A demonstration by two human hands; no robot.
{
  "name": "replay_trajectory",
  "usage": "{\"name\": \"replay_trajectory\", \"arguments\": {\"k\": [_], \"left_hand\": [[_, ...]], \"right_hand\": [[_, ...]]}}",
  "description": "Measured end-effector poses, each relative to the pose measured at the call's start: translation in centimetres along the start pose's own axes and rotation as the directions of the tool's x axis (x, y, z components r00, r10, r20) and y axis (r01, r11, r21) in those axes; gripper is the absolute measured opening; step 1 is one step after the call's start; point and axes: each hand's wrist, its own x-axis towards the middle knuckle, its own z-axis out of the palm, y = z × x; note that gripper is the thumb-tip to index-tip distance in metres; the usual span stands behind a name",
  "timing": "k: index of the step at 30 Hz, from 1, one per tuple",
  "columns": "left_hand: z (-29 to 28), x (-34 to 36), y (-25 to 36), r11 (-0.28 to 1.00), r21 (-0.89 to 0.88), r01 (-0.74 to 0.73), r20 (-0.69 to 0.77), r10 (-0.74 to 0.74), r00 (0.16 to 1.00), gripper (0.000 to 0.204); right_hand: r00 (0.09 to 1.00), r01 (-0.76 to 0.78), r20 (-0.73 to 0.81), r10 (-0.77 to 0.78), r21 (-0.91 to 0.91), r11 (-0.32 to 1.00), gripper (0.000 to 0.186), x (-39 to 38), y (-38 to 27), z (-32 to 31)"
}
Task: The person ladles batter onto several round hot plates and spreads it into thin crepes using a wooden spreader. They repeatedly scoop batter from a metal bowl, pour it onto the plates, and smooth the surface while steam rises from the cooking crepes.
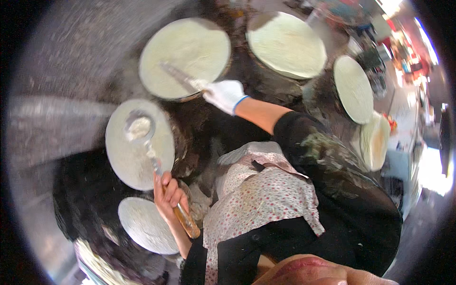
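Note:
In a white glove, my right hand grips a long flat metal spatula, its blade lying over the pale round flatbread on the upper middle griddle. My bare left hand is closed round the wooden handle of a metal ladle, whose bowl holds white stuff, perhaps batter, over the pale round on the left griddle. Another round lies below my left hand. Whether the ladle touches the round beneath it, I cannot tell.
Further rounds sit on griddles at upper right, beside a pile of flatbreads, one browned. Dark sooty surfaces surround the griddles. A pale counter and cluttered containers stand at far right. My patterned apron is below.

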Motion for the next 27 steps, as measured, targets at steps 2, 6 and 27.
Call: {"name": "replay_trajectory", "arguments": {"k": [2,6,27], "left_hand": [[0.6,-0.3,0.1,0.988,0.103,-0.116,-0.088,0.126,0.988,0.051],[2.6,-1.0,-1.6,0.984,0.123,-0.128,-0.067,0.137,0.988,0.049],[6.9,-3.5,-25.7,0.991,-0.126,0.032,-0.060,-0.040,0.997,0.052]], "right_hand": [[1.000,-0.010,-0.017,0.012,0.094,0.995,0.020,-1.5,-0.7,1.6],[0.983,0.052,0.174,-0.064,0.073,0.996,0.038,-7.7,-0.3,3.8],[0.971,-0.219,-0.134,0.196,-0.195,0.956,0.035,-5.1,26.0,-11.8]]}}
